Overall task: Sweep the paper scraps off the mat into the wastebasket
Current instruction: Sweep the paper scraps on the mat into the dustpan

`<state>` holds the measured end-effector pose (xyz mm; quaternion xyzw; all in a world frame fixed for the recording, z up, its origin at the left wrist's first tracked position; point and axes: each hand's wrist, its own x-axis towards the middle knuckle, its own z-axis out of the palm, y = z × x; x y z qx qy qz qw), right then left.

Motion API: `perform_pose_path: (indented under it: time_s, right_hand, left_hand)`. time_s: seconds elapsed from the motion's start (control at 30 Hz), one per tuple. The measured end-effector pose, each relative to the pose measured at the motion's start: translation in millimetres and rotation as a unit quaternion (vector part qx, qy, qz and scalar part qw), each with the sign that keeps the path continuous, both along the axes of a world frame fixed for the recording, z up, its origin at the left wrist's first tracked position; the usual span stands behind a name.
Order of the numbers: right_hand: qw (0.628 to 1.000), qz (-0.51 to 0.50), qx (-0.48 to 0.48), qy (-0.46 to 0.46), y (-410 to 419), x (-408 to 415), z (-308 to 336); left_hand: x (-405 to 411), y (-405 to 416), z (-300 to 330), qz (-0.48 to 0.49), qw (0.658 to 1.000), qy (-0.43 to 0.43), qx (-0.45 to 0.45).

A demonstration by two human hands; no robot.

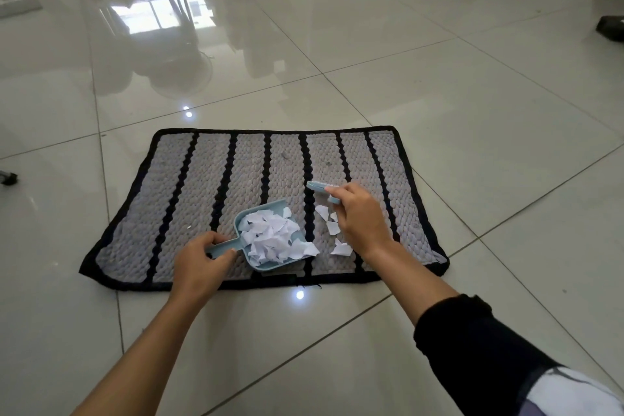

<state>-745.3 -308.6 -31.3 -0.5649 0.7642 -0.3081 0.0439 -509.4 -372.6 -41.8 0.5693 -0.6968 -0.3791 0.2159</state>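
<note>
A grey mat [189,199] with black stripes and a black border lies on the tiled floor. On its near middle rests a light blue dustpan [265,267] heaped with white paper scraps [270,235]. My left hand [199,263] grips the dustpan's handle. To the right, my right hand [359,216] holds a small light blue brush [319,186] just above the mat. A few loose scraps [332,228] lie on the mat between the pan's mouth and my right hand. No wastebasket is in view.
Glossy white floor tiles [472,111] surround the mat. A power strip [17,3] with a cable lies at the far left. A dark object [609,29] sits at the right edge, and another small one [8,177] at the left edge.
</note>
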Motion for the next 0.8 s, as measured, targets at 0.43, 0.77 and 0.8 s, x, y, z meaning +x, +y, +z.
perform_pose_path:
  time_s: [0.43, 0.77, 0.8]
  right_hand:
    - [0.998, -0.006, -0.048, -0.039, 22, 13, 16]
    - [0.999, 0.017, -0.029, -0.029, 15, 26, 22]
    - [0.999, -0.003, -0.033, -0.025, 17, 18, 25]
  left_hand:
    - [-4, 2, -8, -0.021, 1.0, -0.002, 0.006]
    - [-11, 5, -2, -0.04, 0.999, -0.013, 0.007]
    - [-11, 5, -2, -0.042, 0.999, -0.014, 0.005]
